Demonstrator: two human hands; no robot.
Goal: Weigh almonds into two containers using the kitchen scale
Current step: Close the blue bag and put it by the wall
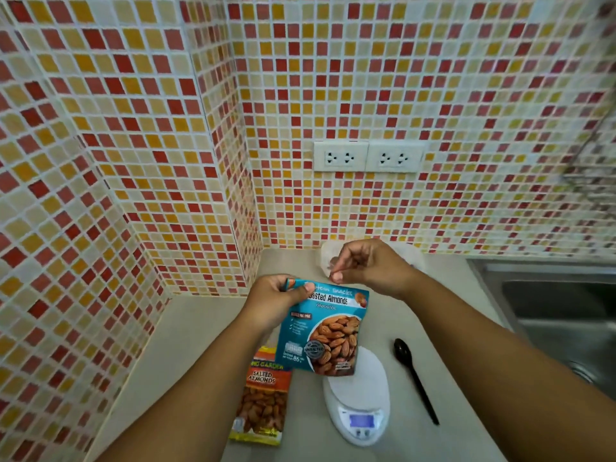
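My left hand (pixel 278 295) grips the top left corner of a blue roasted almonds bag (pixel 328 331), holding it upright above the counter. My right hand (pixel 361 265) is just above the bag's top right edge with thumb and fingers pinched together; a thin torn strip may be between them, but I cannot tell. A white kitchen scale (pixel 358 405) with a lit display stands on the counter below the bag. An orange salted almonds bag (pixel 263 398) lies flat to the left of the scale. Clear plastic containers (pixel 325 258) sit by the back wall, mostly hidden behind my right hand.
A black plastic spoon (pixel 415 378) lies right of the scale. A steel sink (pixel 560 315) is set into the beige counter (pixel 186 345) at the right. Mosaic tile walls close off the left and back, with two double sockets (pixel 366 156) on the back wall.
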